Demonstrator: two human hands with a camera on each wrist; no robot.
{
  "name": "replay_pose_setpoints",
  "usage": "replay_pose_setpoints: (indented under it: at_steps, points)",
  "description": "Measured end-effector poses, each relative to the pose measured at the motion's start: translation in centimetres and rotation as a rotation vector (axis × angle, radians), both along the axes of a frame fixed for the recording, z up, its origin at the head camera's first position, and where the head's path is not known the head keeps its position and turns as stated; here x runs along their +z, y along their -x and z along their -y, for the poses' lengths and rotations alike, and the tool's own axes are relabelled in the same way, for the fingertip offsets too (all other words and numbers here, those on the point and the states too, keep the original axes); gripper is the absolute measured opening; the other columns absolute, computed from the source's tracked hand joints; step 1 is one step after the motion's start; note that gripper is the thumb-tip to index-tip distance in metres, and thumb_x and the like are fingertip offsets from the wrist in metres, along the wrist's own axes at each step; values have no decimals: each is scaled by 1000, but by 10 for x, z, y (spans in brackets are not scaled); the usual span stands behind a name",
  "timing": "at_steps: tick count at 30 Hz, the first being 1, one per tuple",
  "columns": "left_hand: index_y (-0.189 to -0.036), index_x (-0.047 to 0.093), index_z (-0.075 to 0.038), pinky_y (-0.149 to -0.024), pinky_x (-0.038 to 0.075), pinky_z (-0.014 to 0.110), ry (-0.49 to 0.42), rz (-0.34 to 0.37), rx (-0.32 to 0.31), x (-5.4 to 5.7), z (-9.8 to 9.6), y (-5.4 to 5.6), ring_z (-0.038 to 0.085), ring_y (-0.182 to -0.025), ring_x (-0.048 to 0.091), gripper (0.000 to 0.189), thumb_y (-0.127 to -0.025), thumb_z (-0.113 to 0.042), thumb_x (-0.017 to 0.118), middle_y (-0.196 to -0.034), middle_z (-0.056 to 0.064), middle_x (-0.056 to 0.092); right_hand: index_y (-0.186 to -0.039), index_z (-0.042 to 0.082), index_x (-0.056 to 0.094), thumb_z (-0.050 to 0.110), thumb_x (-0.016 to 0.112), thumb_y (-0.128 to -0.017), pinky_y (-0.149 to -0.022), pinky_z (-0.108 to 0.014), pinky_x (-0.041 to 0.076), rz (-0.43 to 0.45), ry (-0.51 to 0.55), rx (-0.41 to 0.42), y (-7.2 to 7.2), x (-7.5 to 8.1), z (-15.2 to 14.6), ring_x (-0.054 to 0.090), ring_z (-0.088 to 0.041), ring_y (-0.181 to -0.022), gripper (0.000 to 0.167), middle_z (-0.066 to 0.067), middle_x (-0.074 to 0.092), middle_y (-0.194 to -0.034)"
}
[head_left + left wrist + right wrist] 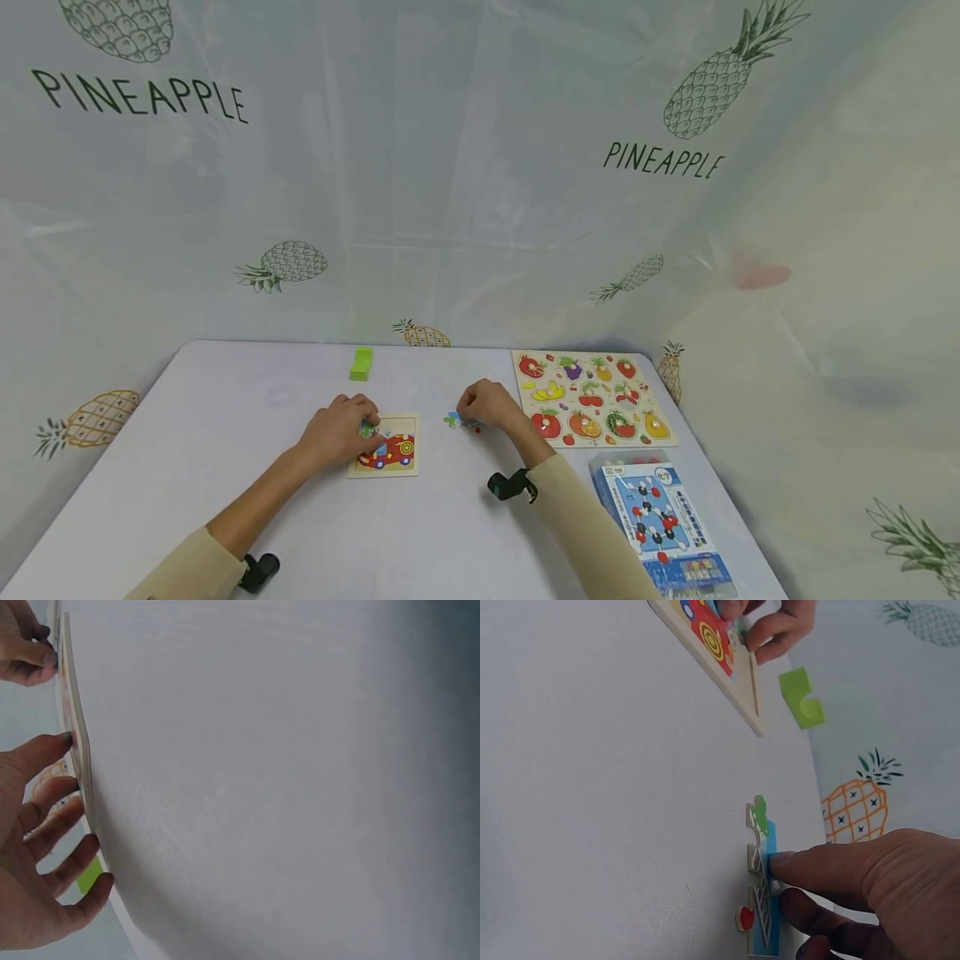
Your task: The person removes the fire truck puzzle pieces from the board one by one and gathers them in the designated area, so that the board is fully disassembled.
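A small wooden jigsaw board (382, 472) with a red vehicle picture lies on the table left of centre. My left hand (341, 429) rests on its left side, fingers spread, the thumb on the picture and other fingertips along the edge (86, 761). To the right of the board, my right hand (489, 405) pinches a jigsaw piece (763, 889) between thumb and fingers. That piece is blue with a grey ladder pattern, a green tip and a red spot. In the right wrist view it stands on its edge close over the table.
A light green block (362, 364) lies at the back of the table. On the right is a fruit puzzle board (570, 408), and nearer stands a boxed molecule model set (663, 521). A pineapple-print curtain (450, 167) hangs behind the white table (420, 542).
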State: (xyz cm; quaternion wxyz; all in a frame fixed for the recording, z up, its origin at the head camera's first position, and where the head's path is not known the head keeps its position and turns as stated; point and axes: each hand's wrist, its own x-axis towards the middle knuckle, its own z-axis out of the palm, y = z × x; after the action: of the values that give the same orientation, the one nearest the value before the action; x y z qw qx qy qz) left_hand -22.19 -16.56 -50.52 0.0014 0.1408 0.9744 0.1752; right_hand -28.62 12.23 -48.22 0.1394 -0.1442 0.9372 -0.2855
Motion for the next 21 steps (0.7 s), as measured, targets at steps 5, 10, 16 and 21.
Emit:
replay_pose_setpoints:
  at_steps: [5,10,16,21]
  points:
    - [-96,74,-17,-77,50,50,2,-10,-12,1,0,-1,29,-105,55,32,-81,-45,81,-121,3,65,-84,11,74,14,72,-91,-58,-25,43,-5,-5,0,0,1,0,55,-11,-65,8,3,65,-76]
    - [-95,73,-19,-78,50,51,5,-15,-16,0,1,-1,28,-106,55,30,-82,-46,80,-122,2,65,-84,11,75,16,71,-92,-58,-25,42,-26,-12,-2,0,0,-1,54,-11,-66,10,4,66,-76]
    - [-94,72,-21,-77,50,50,7,-19,-23,-2,3,0,27,-106,55,29,-82,-46,80,-122,1,65,-84,11,76,16,70,-91,-57,-25,41,-45,-24,2,1,-1,-2,53,-11,-65,11,4,67,-75]
    - [-94,72,-20,-75,50,49,0,-28,-31,-2,4,1,27,-105,55,29,-82,-45,80,-121,2,65,-85,10,76,22,69,-94,-57,-25,40,-27,-17,-17,-1,2,-1,53,-11,-65,16,1,67,-75]
